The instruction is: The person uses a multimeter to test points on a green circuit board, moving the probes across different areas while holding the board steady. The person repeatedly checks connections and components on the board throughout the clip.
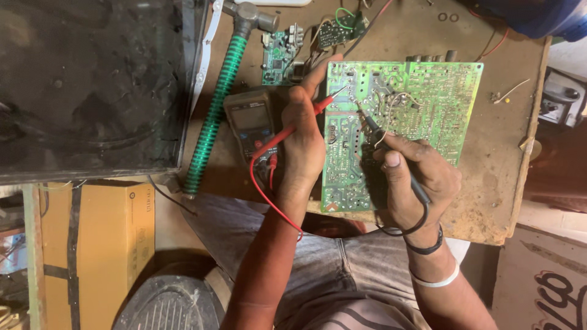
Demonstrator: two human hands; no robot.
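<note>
Now the left hand point(304, 143) grips a slim red probe point(309, 116), the right hand point(422, 174) a black probe point(382, 143), both tips touching the flat green board point(422, 98) on the worn table point(489, 165).

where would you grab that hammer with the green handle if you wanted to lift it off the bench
Take the hammer by the lower half of its green ribbed handle, coming from the near edge of the workbench. That end lies bare and points toward the person, while the metal head sits far back among small circuit boards, and the multimeter crowds its right side.
</note>
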